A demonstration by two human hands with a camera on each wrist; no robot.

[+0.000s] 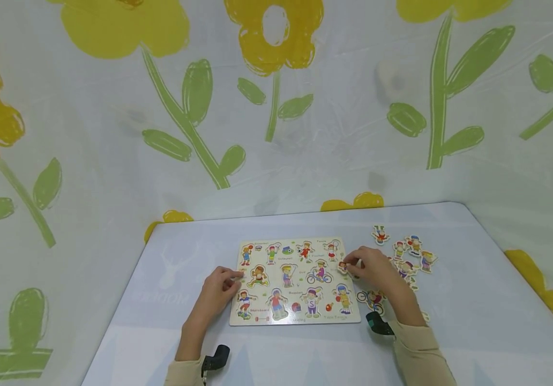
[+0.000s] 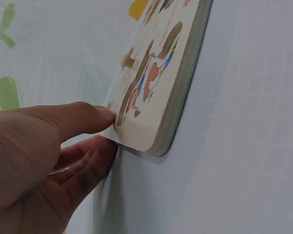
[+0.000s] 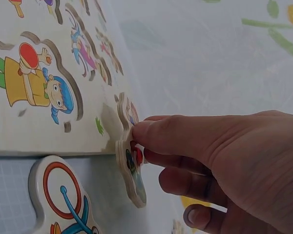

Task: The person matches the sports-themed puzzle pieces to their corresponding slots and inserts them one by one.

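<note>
A wooden sports puzzle board (image 1: 353, 319) lies flat on the table, with cartoon figures in cut-out slots. At its left side my left hand (image 1: 218, 287) pinches the edge; the left wrist view shows the thumb on the face and the fingers against the underside. My right hand (image 1: 380, 271) holds a small wooden puzzle piece (image 1: 342, 266) between thumb and fingers. In the right wrist view this piece (image 3: 129, 158) stands on edge by the board's right border, its picture partly hidden. Below that hand, a loose bicycle piece (image 3: 63, 195) lies beside the board.
Several loose figure pieces (image 1: 427, 261) are scattered right of the board, some overlapping and partly behind the right forearm. One piece (image 1: 380, 235) sits farther back. The white table (image 1: 296, 354) ends against a flower-printed backdrop (image 1: 324, 161).
</note>
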